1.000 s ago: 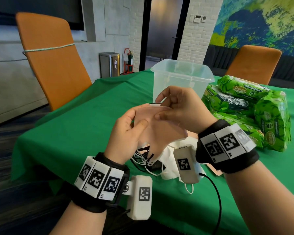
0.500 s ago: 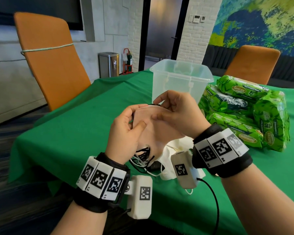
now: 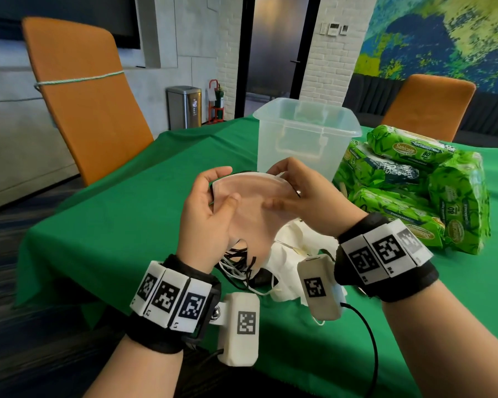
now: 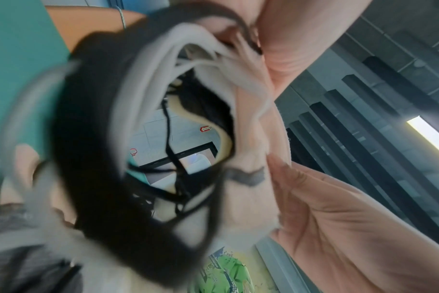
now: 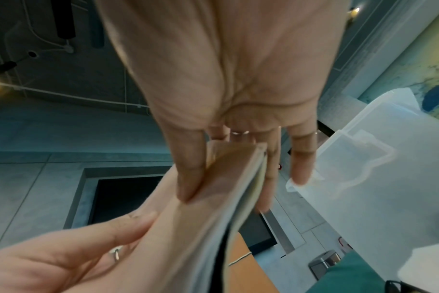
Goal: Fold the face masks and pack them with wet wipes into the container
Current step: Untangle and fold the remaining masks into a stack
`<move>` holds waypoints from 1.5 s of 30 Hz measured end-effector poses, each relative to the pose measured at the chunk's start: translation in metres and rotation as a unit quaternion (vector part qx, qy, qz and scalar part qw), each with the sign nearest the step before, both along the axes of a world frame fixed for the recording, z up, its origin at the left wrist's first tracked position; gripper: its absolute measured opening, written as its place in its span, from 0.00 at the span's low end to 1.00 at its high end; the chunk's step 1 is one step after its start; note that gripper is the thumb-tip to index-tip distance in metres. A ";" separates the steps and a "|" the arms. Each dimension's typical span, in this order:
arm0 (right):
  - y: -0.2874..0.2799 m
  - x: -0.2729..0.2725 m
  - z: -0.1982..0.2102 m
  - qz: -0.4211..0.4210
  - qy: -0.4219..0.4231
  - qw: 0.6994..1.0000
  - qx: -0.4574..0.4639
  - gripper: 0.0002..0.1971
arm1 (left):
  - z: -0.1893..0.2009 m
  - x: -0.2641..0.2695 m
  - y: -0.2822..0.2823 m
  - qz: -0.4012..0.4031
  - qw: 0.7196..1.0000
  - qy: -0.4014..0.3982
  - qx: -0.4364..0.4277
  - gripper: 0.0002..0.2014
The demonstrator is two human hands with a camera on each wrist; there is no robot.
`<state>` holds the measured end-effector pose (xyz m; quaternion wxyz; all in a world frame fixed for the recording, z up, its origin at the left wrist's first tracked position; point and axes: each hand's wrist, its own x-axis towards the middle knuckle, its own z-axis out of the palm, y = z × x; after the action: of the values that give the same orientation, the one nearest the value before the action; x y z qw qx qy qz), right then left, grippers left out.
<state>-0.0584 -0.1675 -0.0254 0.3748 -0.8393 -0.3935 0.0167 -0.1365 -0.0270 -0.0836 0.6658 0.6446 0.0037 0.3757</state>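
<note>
above the green table (image 3: 104,225), left hand (image 3: 206,209) and right hand (image 3: 305,193) pinch a stack of folded masks (image 3: 249,202). loosened fingers could let layers fan out, missing the container (image 3: 305,139) at 12 o'clock.

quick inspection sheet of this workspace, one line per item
surface: green tablecloth covers the table
job's things: pink mask held up; clear container open, looks empty; wet wipes stacked to its right
clutter: white masks and loose straps lie under the hands
grips: left hand and right hand both pinch the pink mask
cables: black cable runs from the right wrist camera
surroundings: orange chairs, steel bin
</note>
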 end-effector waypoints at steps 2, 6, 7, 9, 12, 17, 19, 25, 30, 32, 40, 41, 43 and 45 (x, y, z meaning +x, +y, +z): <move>0.001 0.000 -0.001 0.002 -0.001 1.000 0.031 0.15 | -0.002 0.001 0.001 -0.001 1.000 0.000 -0.001 0.17; 0.001 -0.003 0.001 -0.010 -0.040 0.999 0.029 0.07 | -0.006 -0.002 0.005 -0.007 1.000 0.009 0.013 0.18; 0.001 -0.004 0.002 -0.015 -0.051 0.998 0.020 0.06 | -0.006 -0.003 0.006 -0.005 1.000 0.008 0.022 0.20; 0.001 -0.004 0.003 -0.022 -0.060 0.998 0.000 0.06 | -0.004 -0.005 0.008 -0.009 0.999 0.002 0.047 0.22; 0.003 -0.004 0.003 -0.020 -0.054 0.998 -0.014 0.05 | -0.001 -0.008 0.008 -0.021 0.995 0.001 0.094 0.16; 0.004 0.000 -0.005 -0.010 -0.005 0.999 0.050 0.08 | -0.002 -0.007 0.009 -0.020 0.997 0.021 0.076 0.16; 0.003 0.001 -0.005 0.008 0.043 0.996 0.072 0.11 | -0.003 -0.006 0.010 -0.005 0.999 0.011 0.044 0.17; 0.008 0.003 -0.004 0.031 0.112 0.983 0.143 0.14 | -0.002 -0.007 0.007 -0.011 1.000 -0.024 0.008 0.14; 0.013 0.010 -0.007 0.026 0.162 0.969 0.186 0.14 | -0.009 -0.002 0.008 -0.014 1.000 -0.010 -0.010 0.19; 0.013 0.012 -0.007 0.023 0.182 0.967 0.177 0.12 | -0.009 -0.002 0.008 -0.024 1.000 0.005 -0.015 0.19; 0.000 0.067 0.003 -0.148 0.019 0.987 -0.060 0.13 | -0.009 -0.001 0.028 0.034 0.999 0.020 -0.035 0.21; 0.000 0.075 0.000 -0.164 0.007 0.980 -0.115 0.17 | -0.009 -0.001 0.030 0.040 0.998 0.020 -0.036 0.21; 0.005 0.088 -0.010 -0.175 -0.002 0.962 -0.208 0.23 | -0.011 0.000 0.033 0.051 0.998 0.024 -0.029 0.22; 0.012 0.099 -0.023 -0.179 -0.009 0.942 -0.283 0.27 | -0.011 0.000 0.033 0.055 0.998 0.025 -0.019 0.23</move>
<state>0.0410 -0.1550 -0.0482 0.1145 -0.9675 -0.2194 0.0523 -0.1370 0.0058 -0.0949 0.6560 0.6396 0.0632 0.3958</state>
